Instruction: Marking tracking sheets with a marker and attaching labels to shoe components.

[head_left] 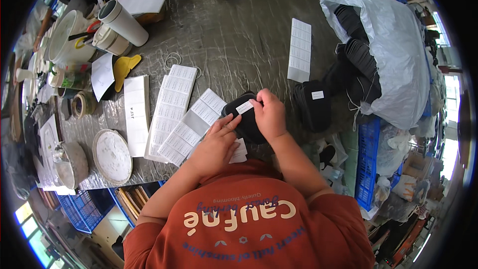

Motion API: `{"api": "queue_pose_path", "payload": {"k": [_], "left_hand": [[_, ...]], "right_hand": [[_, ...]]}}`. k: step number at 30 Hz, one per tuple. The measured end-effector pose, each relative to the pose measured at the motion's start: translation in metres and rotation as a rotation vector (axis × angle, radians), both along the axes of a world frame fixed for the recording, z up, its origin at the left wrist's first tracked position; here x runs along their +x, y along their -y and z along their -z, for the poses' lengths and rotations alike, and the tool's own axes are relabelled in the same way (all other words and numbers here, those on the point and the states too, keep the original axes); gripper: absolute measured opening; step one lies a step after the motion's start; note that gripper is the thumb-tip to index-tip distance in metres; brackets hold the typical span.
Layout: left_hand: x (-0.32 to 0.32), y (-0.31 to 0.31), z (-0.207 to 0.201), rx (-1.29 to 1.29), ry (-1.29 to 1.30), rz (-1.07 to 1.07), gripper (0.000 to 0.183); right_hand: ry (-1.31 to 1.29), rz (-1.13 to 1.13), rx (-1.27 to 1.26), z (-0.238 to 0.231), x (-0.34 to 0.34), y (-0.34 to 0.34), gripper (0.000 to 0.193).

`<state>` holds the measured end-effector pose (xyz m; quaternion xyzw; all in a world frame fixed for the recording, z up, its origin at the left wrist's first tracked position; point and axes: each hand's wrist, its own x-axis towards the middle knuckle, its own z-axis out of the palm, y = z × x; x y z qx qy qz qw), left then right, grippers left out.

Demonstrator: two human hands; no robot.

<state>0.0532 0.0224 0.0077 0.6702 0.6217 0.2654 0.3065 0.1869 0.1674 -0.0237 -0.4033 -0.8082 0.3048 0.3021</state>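
A white sticker label (244,107) lies on the top piece of a stack of black rounded pads (251,128) at the table's front edge. My right hand (270,115) is closed, thumb and fingertips pinching the label's right end. My left hand (215,144) has its fingers stretched out, the tips resting on the pad by the label's left end. Beside the left hand lies a sheet of labels (199,119) with a bare strip across it. To the right is another black stack (312,105), its top pad bearing a white label.
More label sheets (175,97) and a white paper stack (136,114) lie to the left. A label strip (299,50) lies farther back. At right, a white plastic bag (398,55) holds black pads. Far left stand a white cup (123,22), a tape roll (83,104) and a round lid (112,157).
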Motion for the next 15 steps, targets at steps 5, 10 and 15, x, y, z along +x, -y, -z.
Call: {"api": "queue_pose_path", "payload": {"k": [5, 10, 15], "left_hand": [[-0.001, -0.002, 0.004, -0.013, 0.131, -0.015, 0.014], [-0.005, -0.005, 0.006, -0.035, 0.279, -0.091, 0.013], [-0.001, -0.008, 0.006, -0.072, 0.457, -0.279, 0.014]], "right_hand": [[0.005, 0.069, -0.254, -0.027, 0.024, -0.028, 0.020], [-0.047, 0.291, -0.278, -0.050, 0.106, -0.083, 0.020], [0.387, 0.267, 0.501, -0.064, 0.106, -0.078, 0.024]]}}
